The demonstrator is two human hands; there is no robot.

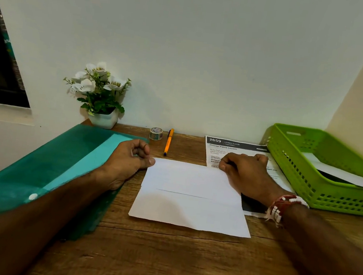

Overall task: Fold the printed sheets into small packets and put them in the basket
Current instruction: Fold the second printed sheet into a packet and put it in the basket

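Printed sheet (225, 148) headed "2659 LIVING ROOM"; both hands' grips pinch folded sheet (191, 198) corners.

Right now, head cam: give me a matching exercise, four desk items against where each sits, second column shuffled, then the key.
Items:
1. pen
2. green basket
3. flower pot
4. teal folder

Places:
A. far right of the desk, with white paper inside
B. under the left forearm, at the left edge of the desk
C. back of the desk by the wall, left of the tape roll
D. just right of the tape roll, lying pointed toward the person

Pairs: 1-D, 2-A, 3-C, 4-B
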